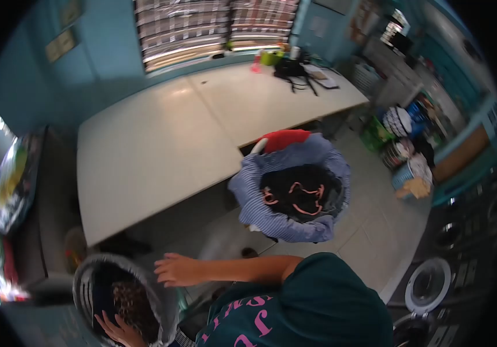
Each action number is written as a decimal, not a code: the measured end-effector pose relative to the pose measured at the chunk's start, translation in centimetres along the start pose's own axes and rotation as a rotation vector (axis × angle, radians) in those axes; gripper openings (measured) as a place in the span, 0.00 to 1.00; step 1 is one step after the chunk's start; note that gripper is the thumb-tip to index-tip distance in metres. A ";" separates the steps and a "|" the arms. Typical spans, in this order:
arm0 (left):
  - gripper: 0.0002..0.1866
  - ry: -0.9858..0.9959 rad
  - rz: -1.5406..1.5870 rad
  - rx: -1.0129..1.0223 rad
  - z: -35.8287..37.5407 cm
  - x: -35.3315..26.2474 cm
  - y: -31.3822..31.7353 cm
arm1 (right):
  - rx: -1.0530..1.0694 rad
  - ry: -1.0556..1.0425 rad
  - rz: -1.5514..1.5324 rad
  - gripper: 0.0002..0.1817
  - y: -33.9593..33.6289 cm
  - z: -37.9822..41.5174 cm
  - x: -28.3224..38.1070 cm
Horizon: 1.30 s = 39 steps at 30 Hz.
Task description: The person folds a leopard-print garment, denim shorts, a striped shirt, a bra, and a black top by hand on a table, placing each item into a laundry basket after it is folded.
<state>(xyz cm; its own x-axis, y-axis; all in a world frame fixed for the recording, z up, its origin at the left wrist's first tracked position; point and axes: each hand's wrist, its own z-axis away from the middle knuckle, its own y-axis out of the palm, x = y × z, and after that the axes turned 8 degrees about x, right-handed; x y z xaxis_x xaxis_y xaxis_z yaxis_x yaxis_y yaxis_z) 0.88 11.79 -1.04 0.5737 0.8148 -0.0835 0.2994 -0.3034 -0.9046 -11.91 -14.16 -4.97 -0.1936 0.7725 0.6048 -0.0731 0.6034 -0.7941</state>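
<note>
At the lower left, a grey laundry basket (82,282) holds dark clothes and a brown patterned garment (135,306). My left hand (122,332) is inside it, fingers spread against the clothes; I see no grip on any of them. My right hand (177,270) hovers just beyond the basket's near-right rim, its fingers apart and nothing in them. A second basket, lined with blue striped cloth (295,230), stands to the right, by the table edge. Dark clothes with pink-orange trim (300,194) lie in it, and a red cloth (286,139) sits at its far rim.
A long white table (144,156) runs along the window wall, with a black bag (295,72) and papers at its far end. Filled laundry baskets (399,139) stand at the right. Front-loading machines (428,285) line the lower right. A dark cabinet (57,214) stands left.
</note>
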 end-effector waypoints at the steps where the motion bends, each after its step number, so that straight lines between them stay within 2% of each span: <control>1: 0.15 0.172 -0.038 -0.159 -1.2 -2.8 -0.6 | -0.148 0.070 0.053 0.15 -0.3 2.6 -2.2; 2: 0.17 0.127 0.106 -0.031 -1.6 -3.5 1.2 | -0.292 0.136 0.102 0.13 -0.6 5.4 -3.6; 4: 0.20 0.077 0.336 0.174 -2.8 -7.5 2.3 | -0.358 0.306 0.114 0.11 -3.8 11.2 -5.3; 6: 0.19 0.241 0.388 0.215 -4.0 -11.6 4.4 | -0.553 0.331 0.178 0.11 -5.0 17.4 -8.1; 11: 0.21 0.554 0.730 0.473 -4.8 -28.5 5.2 | -0.712 0.775 0.358 0.09 -7.0 33.4 -10.9; 13: 0.23 0.696 0.786 0.667 -3.7 -34.8 6.5 | -0.583 1.025 0.365 0.12 -5.6 39.1 -12.8; 14: 0.23 0.771 0.770 0.746 -2.7 -38.0 6.8 | -0.418 1.151 0.296 0.15 -5.4 41.1 -12.8; 16: 0.23 0.925 0.737 0.811 -0.3 -43.4 8.7 | -0.367 1.123 0.234 0.16 -4.1 43.5 -13.5; 17: 0.22 0.980 0.674 0.758 1.0 -45.8 9.3 | -0.320 1.100 0.195 0.17 -3.2 44.3 -14.0; 18: 0.21 1.035 0.611 0.701 1.9 -47.5 10.2 | -0.156 1.065 0.289 0.16 -2.2 45.2 -14.6; 19: 0.21 1.021 0.598 0.705 2.5 -48.5 12.6 | -0.152 1.048 0.280 0.16 -2.1 45.5 -15.0; 21: 0.18 1.201 0.368 0.663 3.6 -49.8 16.9 | -0.186 1.021 0.331 0.15 -2.6 46.0 -15.8; 22: 0.18 1.197 0.359 0.668 2.9 -50.3 15.8 | -0.279 0.964 0.283 0.11 -3.6 46.5 -15.9; 23: 0.13 1.103 0.519 0.780 2.2 -50.5 14.7 | -0.281 0.962 0.276 0.11 -4.7 47.2 -15.9; 24: 0.09 1.002 0.679 0.887 1.1 -51.0 12.9 | -0.477 0.899 -0.124 0.10 -6.7 47.8 -15.3; 25: 0.09 1.007 0.676 0.891 -0.3 -51.1 11.5 | -0.663 0.808 -0.522 0.09 -9.0 48.4 -14.6; 27: 0.08 0.594 0.865 1.384 -3.7 -50.4 8.9 | -0.562 0.889 -0.900 0.08 -15.5 49.8 -12.2; 29: 0.08 0.516 1.288 1.395 -6.7 -50.1 6.1 | -0.743 0.702 -1.094 0.08 -20.3 50.3 -10.4; 31: 0.09 0.373 1.461 1.303 -9.8 -49.8 6.8 | -0.868 0.577 -1.091 0.09 -25.0 49.8 -9.8; 33: 0.09 0.235 1.459 1.206 -12.4 -50.8 7.3 | -1.063 0.590 -0.997 0.10 -27.6 49.8 -13.1; 34: 0.12 0.174 1.468 1.142 -13.2 -51.4 8.0 | -1.054 0.583 -1.001 0.10 -28.3 49.5 -15.4; 35: 0.19 0.179 1.442 1.083 -13.9 -51.4 10.7 | -1.183 0.625 -0.885 0.10 -28.5 49.0 -18.1; 36: 0.21 0.215 1.280 0.897 -13.7 -51.6 12.6 | -1.306 0.660 -0.763 0.09 -28.0 48.4 -20.2; 37: 0.24 0.246 1.114 0.711 -13.6 -51.6 14.4 | -1.296 0.646 -0.768 0.09 -26.8 48.0 -21.8; 38: 0.26 0.332 1.063 0.626 -13.4 -50.8 16.5 | -1.320 0.772 -0.388 0.10 -25.5 47.7 -23.3; 39: 0.24 0.318 1.189 0.612 -12.5 -50.9 16.9 | -1.315 0.880 -0.001 0.11 -24.7 47.3 -23.9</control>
<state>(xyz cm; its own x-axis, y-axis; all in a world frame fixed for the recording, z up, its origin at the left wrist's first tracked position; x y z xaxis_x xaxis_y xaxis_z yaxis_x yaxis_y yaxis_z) -13.70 -41.00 -6.84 0.4191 0.0477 -0.9067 -0.8233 -0.4012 -0.4016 -51.76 -56.91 -2.64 0.4449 0.3583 0.8208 0.8816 -0.0142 -0.4717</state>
